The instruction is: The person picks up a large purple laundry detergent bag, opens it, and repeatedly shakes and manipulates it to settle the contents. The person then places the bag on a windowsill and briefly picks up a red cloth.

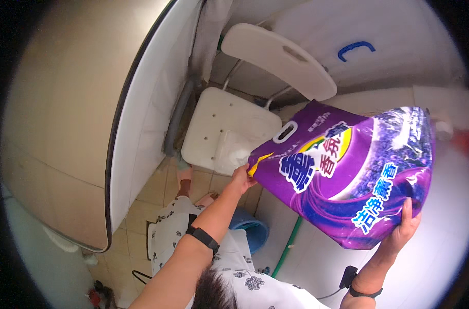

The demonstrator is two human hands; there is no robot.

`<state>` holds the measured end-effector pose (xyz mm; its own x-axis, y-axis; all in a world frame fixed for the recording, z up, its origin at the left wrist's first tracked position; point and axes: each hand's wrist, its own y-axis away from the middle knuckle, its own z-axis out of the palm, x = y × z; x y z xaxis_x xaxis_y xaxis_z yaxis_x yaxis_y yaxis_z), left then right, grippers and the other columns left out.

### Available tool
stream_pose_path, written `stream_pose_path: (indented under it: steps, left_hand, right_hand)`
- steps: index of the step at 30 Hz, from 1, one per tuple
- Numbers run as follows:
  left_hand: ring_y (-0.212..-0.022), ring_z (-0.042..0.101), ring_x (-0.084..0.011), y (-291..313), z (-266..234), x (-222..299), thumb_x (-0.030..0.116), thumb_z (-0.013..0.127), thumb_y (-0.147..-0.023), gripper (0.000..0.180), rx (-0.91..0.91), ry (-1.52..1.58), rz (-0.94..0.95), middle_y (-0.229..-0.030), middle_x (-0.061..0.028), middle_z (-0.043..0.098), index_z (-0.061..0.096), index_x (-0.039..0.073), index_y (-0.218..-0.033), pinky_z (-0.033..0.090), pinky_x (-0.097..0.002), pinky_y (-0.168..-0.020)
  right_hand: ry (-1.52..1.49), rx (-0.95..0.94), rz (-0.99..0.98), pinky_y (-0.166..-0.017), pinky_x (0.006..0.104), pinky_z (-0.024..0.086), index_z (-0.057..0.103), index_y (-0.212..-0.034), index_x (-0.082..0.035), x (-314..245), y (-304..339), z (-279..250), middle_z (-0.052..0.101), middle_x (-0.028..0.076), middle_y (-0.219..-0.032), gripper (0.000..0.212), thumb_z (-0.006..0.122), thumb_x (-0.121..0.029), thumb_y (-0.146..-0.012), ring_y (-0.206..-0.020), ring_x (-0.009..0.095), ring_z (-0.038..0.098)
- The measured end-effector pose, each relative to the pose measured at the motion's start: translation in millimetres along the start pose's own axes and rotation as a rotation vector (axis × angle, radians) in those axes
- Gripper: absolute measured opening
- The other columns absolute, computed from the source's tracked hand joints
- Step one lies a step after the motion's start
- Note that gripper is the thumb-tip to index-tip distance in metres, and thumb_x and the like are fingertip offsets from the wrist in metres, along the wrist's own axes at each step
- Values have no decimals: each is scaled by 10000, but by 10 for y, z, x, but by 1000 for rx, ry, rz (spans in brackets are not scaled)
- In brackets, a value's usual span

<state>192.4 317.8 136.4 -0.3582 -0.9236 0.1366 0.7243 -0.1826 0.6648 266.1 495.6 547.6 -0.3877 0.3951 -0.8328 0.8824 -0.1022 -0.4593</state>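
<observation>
Right hand (407, 226): well right of the chair (208, 113); curled round a bottom corner of the bag (347, 170), one digit laid on the front, the rest mostly hidden.
Left hand (240, 180): just off the chair's near edge; narrow, pinching the yellow top corner.
Bag: purple, held up at the chair's right, top toward the seat, base away from it. Whether it touches the seat, cannot tell.
Handling: looks bulky, so probably heavy, with contents that may shift; soft, creased, glossy skin, likely slippery. Not fragile, I judge, though a sharp edge could tear it.
Hold: white-rimmed handle slot (285, 132) at the chair end looks surest; second palm under the base.
Panel (64, 123): dark-rimmed edge left of the chair, hemming that side.
Room: seems widest at the chair's near right, over the pale surface (322, 257).
Hose (292, 239): green, near right of the chair.
Bucket (263, 236): blue, low, at the chair's near side.
Backrest (275, 56): the chair's far edge, limiting movement there.
Hook (356, 50): blue, beyond the chair, rightward.
</observation>
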Motion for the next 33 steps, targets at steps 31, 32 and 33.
stream_pose_path:
  steps: [31,32,33]
  left_hand:
    - [-766,599,-219,-492,31,454,320,412,-917,291,-25,40,-128,-940,-87,601,516,97,-1072,518,-403,-617]
    - [-766,600,-219,-524,32,467,320,413,-917,291,-22,94,-111,-945,-87,600,513,96,-1074,518,-403,-611]
    - [-766,601,-220,-518,40,436,319,413,-917,292,-68,134,-16,-950,-88,600,511,96,-1077,519,-402,-605]
  right_hand:
    - [-87,-177,-93,-889,408,446,444,-1189,88,-3,-423,571,564,191,-1090,411,523,-29,-803,-973,291,579]
    - [28,-143,-59,-887,414,449,447,-1187,87,15,-437,561,562,196,-1095,407,521,-31,-804,-980,299,577]
    - [138,-102,-25,-886,420,453,451,-1184,86,49,-443,517,560,201,-1100,403,520,-34,-805,-987,306,576]
